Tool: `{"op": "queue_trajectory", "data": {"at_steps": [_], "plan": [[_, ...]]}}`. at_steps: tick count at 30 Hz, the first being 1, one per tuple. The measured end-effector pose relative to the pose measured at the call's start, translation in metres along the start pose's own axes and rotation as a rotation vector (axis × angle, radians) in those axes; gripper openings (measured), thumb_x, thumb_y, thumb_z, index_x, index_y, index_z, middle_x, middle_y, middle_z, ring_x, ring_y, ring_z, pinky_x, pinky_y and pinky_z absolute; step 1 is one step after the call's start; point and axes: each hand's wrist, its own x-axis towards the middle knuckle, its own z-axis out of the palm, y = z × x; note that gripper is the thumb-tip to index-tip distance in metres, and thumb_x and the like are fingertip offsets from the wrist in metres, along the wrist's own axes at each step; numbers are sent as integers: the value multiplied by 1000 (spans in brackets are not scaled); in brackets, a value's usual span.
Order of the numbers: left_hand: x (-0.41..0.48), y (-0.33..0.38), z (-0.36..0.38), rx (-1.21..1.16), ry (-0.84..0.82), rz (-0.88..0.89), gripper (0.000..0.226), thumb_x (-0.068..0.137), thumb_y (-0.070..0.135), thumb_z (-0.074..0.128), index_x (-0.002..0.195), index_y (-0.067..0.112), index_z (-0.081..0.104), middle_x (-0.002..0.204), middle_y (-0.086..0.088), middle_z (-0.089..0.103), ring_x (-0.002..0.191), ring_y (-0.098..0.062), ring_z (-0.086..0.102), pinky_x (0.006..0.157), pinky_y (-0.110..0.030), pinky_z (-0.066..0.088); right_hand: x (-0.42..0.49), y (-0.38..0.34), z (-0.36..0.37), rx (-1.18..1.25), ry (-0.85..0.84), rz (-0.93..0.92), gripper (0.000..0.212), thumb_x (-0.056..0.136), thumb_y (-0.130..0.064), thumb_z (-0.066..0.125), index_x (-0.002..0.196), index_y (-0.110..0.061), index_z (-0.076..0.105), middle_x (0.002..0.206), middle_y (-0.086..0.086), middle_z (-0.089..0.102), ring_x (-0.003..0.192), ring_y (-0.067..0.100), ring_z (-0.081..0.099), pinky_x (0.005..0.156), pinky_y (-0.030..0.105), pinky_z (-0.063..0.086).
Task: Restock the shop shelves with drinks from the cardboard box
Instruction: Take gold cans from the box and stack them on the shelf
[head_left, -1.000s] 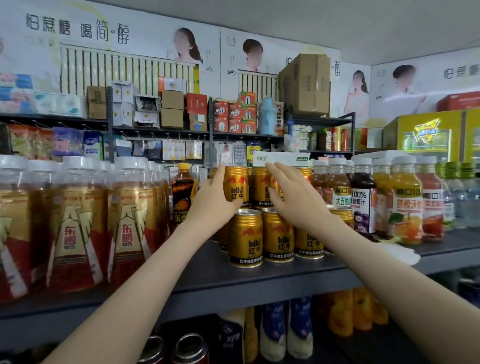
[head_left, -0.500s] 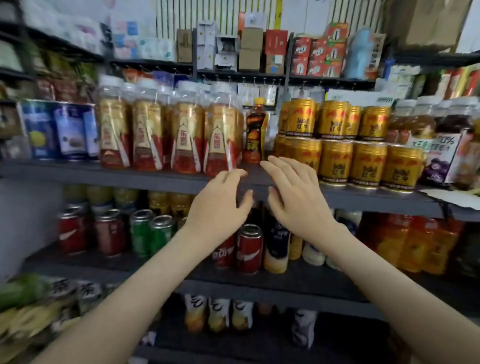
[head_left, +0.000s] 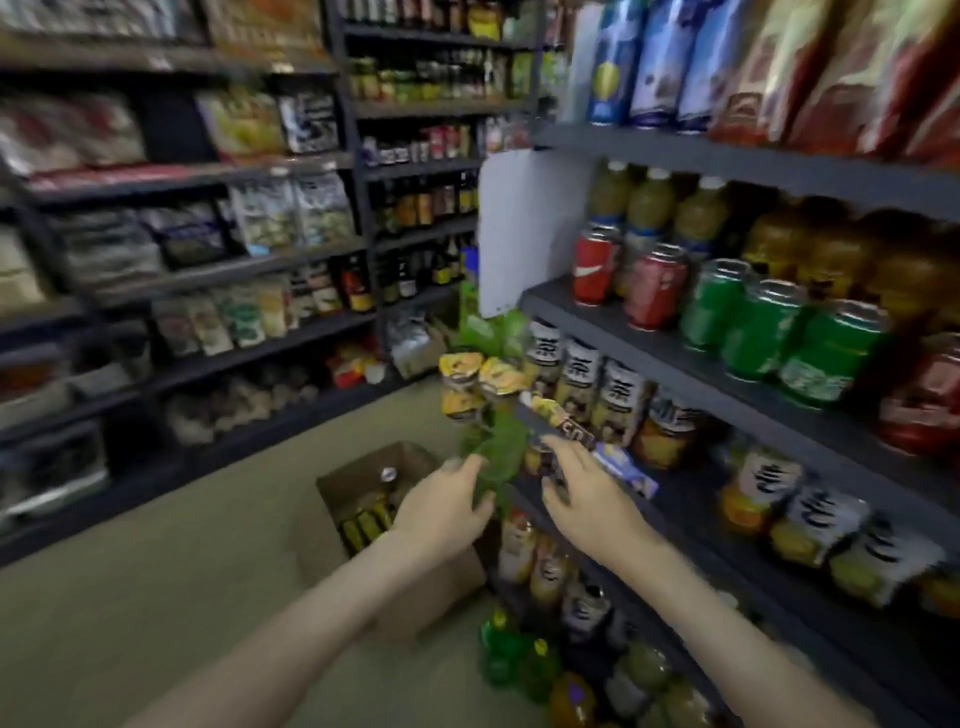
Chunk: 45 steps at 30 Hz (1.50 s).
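Note:
An open cardboard box (head_left: 337, 483) stands on the floor at the foot of the drinks shelves, with several yellow-labelled bottles (head_left: 366, 519) inside. My left hand (head_left: 441, 506) hovers above the box's right side, fingers relaxed and holding nothing. My right hand (head_left: 589, 496) is a little to its right, in front of a lower shelf edge, also holding nothing. The picture is blurred by motion.
Drinks shelves (head_left: 675, 353) run along the right with red cans (head_left: 595, 270), green cans (head_left: 753, 332) and tea bottles (head_left: 576, 384). Hanging snack packets (head_left: 480, 384) dangle at the shelf end. Snack shelves (head_left: 208, 270) line the left across a beige floor aisle (head_left: 156, 597).
My view has swung down and left from the gold cans on the upper shelf to the box on the floor. Both hands came down from the shelf, still holding nothing.

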Motion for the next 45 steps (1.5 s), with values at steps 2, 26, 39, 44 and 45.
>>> {"op": "queue_trajectory", "data": {"at_steps": [2,26,39,44,45], "plan": [[-4,-49,3,-4,13,-95,41,96,34,46,135,22,44,126,-5,54,110,-26,57,85,-33,48,27,-12,38,21,-118,-27,51,100,-27,42,148,-27,24,147,-7,35,111,7,51,71,11,42],[133,-413,88,-111,-416,-619,46,99,24,39,144,19,31,139,-6,42,122,-26,47,92,-32,42,282,16,370,103,-733,355,63,94,-14,54,149,-22,25,147,2,39,129,19,45,104,32,42],[268,-532,367,-360,-619,-830,69,96,34,46,152,34,6,156,-4,14,138,-26,28,111,-38,31,398,166,637,32,-988,484,61,94,-11,53,148,-18,25,146,7,40,134,19,38,109,28,28],[290,-581,532,-334,-728,-707,71,97,38,44,151,39,-3,159,-6,-3,144,-28,12,115,-42,22,405,247,798,-47,-955,640,56,93,-14,56,144,-13,33,134,11,48,122,26,49,100,35,43],[295,-592,560,-315,-691,-720,70,98,36,42,151,39,-4,159,-7,0,143,-28,14,114,-41,23,407,262,824,-70,-935,665,59,91,-14,58,144,-11,32,135,14,47,124,30,48,102,39,42]]}}
